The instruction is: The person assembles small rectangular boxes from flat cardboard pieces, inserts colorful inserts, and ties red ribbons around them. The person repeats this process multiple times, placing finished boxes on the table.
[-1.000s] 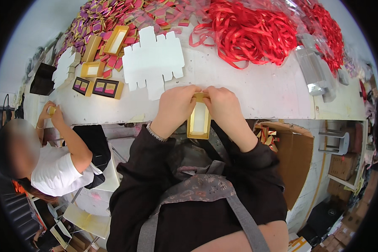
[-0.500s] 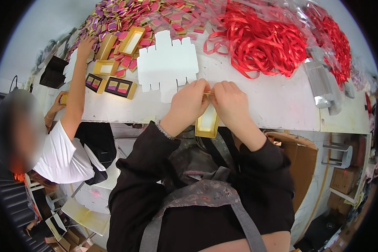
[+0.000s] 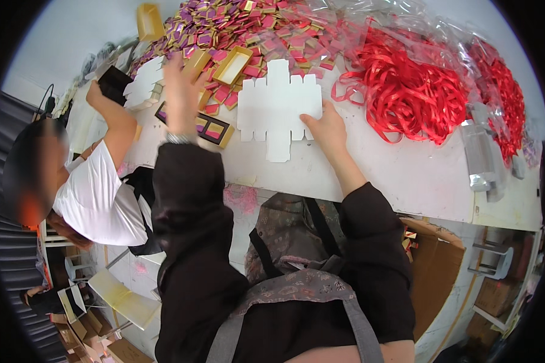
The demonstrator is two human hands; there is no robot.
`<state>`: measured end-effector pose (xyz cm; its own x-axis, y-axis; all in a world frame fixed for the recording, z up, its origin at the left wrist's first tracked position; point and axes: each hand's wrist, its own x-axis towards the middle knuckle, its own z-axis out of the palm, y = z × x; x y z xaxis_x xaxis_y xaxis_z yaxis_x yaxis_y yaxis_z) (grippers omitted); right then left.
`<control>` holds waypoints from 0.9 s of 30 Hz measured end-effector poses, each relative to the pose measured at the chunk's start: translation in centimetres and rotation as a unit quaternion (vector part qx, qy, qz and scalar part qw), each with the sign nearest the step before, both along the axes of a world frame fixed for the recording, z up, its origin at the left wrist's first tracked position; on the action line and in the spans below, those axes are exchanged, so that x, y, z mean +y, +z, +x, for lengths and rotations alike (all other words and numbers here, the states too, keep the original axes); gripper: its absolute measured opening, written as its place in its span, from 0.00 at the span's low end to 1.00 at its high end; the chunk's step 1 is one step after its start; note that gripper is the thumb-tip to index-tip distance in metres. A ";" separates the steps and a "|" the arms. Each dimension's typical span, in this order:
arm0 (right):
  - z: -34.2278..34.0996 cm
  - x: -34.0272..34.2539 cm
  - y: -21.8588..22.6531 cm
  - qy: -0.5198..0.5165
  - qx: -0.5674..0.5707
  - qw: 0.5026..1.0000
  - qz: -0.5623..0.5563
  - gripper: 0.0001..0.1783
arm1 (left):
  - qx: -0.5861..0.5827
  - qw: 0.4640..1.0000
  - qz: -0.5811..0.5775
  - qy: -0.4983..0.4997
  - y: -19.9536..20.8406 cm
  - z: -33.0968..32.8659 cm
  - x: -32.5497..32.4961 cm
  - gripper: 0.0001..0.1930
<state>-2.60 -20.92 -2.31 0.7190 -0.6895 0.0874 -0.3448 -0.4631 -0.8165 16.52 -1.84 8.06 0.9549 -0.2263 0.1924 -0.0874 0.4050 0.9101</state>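
Observation:
My left hand point(image 3: 183, 100), smeared by motion, is lifted over the table's left part with its fingers apart and nothing visible in them. At the upper left, a shallow gold box point(image 3: 149, 22) appears beyond the heap; whether it is in the air or resting cannot be made out. My right hand point(image 3: 328, 128) pinches the right edge of a flat white die-cut cardboard blank point(image 3: 275, 109), thumb on top, other fingers mostly hidden. Beside my left hand lies a gold box with a black two-window insert point(image 3: 215, 130), holding purple and pink pieces. A similar box is partly covered by that hand.
Small pink, purple and gold boxes point(image 3: 221, 27) are heaped at the back, with an open gold box point(image 3: 232, 65) on them. Red ribbons point(image 3: 399, 91) pile up at the right. On the left, a co-worker's hand point(image 3: 95, 92) is at black inserts point(image 3: 114, 83), near white blanks point(image 3: 144, 85).
The gold box my two hands held near the table's front edge has left them. My left hand swung up and left; my right hand moved to the white blank. The whole view shifted.

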 end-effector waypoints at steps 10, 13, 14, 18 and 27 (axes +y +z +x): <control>-11.9 -1.8 1.2 0.020 -0.192 0.941 0.277 0.21 | 0.201 0.921 -0.013 -0.335 -8.0 -14.5 -2.7 0.28; -13.0 1.7 1.3 0.011 -0.092 0.991 0.096 0.26 | 0.155 0.931 0.113 -0.312 -9.5 -17.5 -3.2 0.28; -12.9 2.8 2.7 0.041 -0.049 0.993 0.097 0.30 | 0.107 0.942 0.117 -0.296 -9.7 -18.2 -3.4 0.29; -13.5 3.0 1.7 0.125 -0.222 0.885 0.390 0.36 | -0.133 0.929 0.165 -0.304 -7.1 -20.7 -4.8 0.32; -13.3 4.5 1.4 -0.004 -0.222 0.856 0.467 0.22 | -0.072 0.942 0.167 -0.282 -8.6 -24.0 -4.1 0.31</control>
<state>-15.91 -16.38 -0.88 0.7529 -0.6124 -0.2412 0.0956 0.4644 -0.8804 -7.47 -5.90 -0.53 0.6332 -0.7614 0.1390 -0.0773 0.1165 0.9902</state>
